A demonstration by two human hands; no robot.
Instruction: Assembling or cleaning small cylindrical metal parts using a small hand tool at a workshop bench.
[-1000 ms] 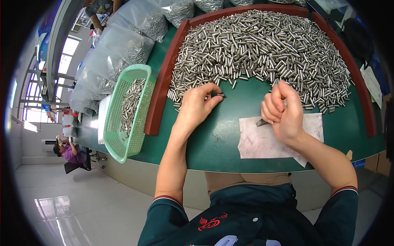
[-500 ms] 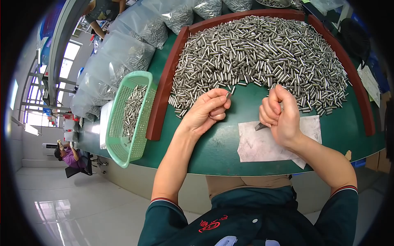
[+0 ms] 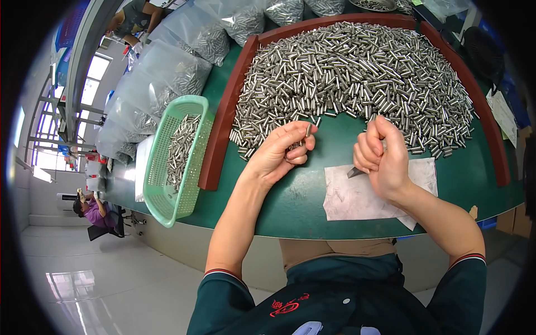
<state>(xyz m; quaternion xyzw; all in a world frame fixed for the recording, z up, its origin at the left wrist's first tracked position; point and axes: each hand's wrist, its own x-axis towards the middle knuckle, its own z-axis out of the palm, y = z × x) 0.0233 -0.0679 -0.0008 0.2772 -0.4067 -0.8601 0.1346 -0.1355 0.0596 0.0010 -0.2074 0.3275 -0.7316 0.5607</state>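
Observation:
A small shiny metal pin (image 3: pixel 309 130) stands pinched between the thumb and fingers of my left hand (image 3: pixel 279 151), at the near edge of a big heap of such pins (image 3: pixel 357 72). More metal shows under the curled fingers. My right hand (image 3: pixel 385 159) is closed above a white, smudged cloth (image 3: pixel 352 201). Out of the little-finger side of that fist juts the flat end of a grey metal tool (image 3: pixel 354 172); the rest of it is hidden in the hand, so its kind does not show.
Dark red rails (image 3: pixel 223 123) frame the heap on the green table (image 3: pixel 290 206). To the left stands a light green basket (image 3: pixel 192 184) holding pins. Clear plastic bags of pins (image 3: pixel 190 72) line the far left. Two other people are farther off at left.
The pin in my left fingers has turned more upright and shows more of its length; the fingers have shifted slightly. My right hand stays almost still.

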